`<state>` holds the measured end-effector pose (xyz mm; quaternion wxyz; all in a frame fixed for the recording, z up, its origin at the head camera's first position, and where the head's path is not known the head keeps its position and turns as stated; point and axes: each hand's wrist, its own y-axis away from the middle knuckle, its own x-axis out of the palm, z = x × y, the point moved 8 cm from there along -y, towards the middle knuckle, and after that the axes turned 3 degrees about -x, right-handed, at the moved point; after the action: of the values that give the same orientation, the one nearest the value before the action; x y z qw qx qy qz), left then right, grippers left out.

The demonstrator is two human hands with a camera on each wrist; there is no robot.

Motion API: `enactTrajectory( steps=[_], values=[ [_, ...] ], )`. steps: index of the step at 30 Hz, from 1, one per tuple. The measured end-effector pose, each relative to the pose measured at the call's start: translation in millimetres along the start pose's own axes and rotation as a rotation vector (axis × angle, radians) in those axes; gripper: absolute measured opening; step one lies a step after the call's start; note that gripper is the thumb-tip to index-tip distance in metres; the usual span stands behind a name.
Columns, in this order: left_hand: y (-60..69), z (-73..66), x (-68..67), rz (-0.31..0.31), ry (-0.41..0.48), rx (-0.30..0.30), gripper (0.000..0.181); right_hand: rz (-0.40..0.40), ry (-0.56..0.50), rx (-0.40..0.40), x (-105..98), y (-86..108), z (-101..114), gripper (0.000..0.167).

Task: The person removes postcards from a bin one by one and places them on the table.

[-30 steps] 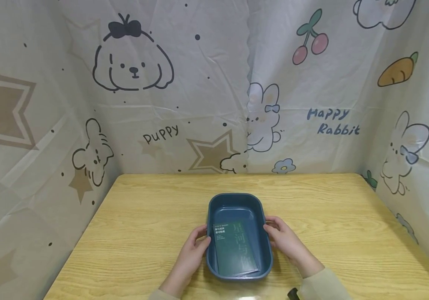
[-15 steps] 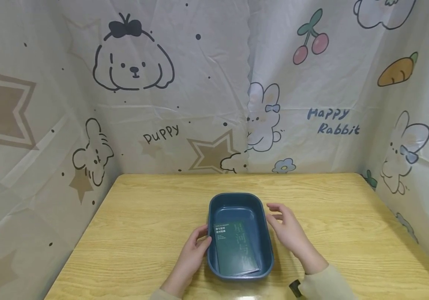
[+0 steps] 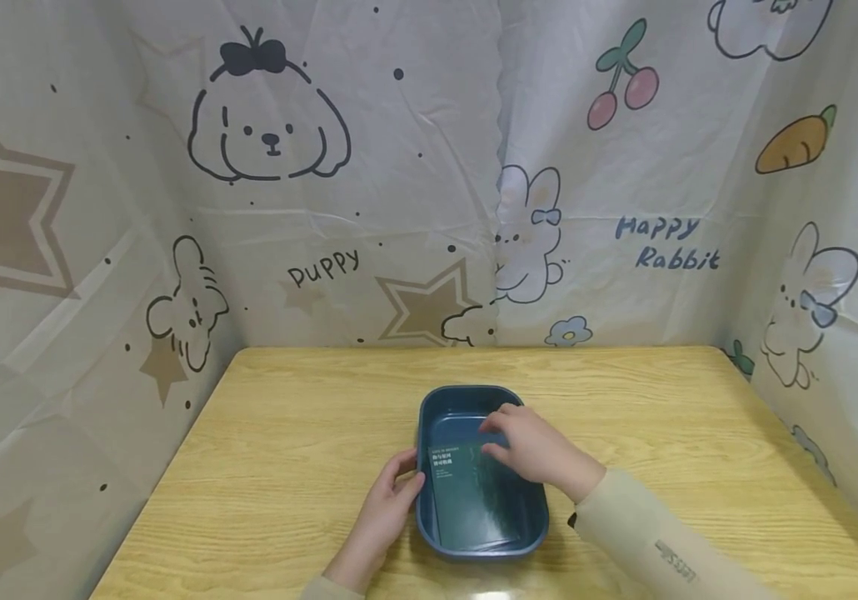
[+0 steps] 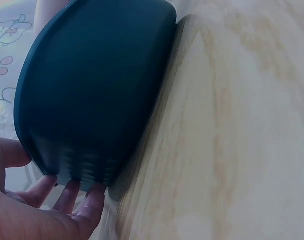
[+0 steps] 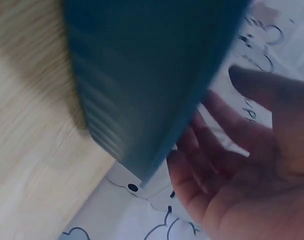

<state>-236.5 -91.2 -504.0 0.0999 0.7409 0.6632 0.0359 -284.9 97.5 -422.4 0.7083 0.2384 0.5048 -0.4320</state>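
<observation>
- Booklet (image 3: 474, 504) lies inside the blue tray (image 3: 453, 427), which sits on the table (image 3: 309, 417); that much looks done.
- Your left hand (image 3: 387, 507) grips the tray's left side.
- Your right hand (image 3: 536, 446) hovers over the tray, fingers loosely bent, holding nothing; any grasp on the booklet is not yet made.

Above and behind the hands (image 3: 387, 504) (image 3: 537, 447), the head view faces forward and down; wrist views, close beside them, face the bin (image 3: 456, 429); all share it and worktop (image 3: 309, 433).
</observation>
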Motion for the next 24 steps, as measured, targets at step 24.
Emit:
enactTrajectory(
  steps=[24],
  values=[
    [0.3, 2.7, -1.7, -0.007, -0.009, -0.005, 0.049, 0.219, 0.287, -0.016, 43, -32.5, -11, 0.043]
  ],
)
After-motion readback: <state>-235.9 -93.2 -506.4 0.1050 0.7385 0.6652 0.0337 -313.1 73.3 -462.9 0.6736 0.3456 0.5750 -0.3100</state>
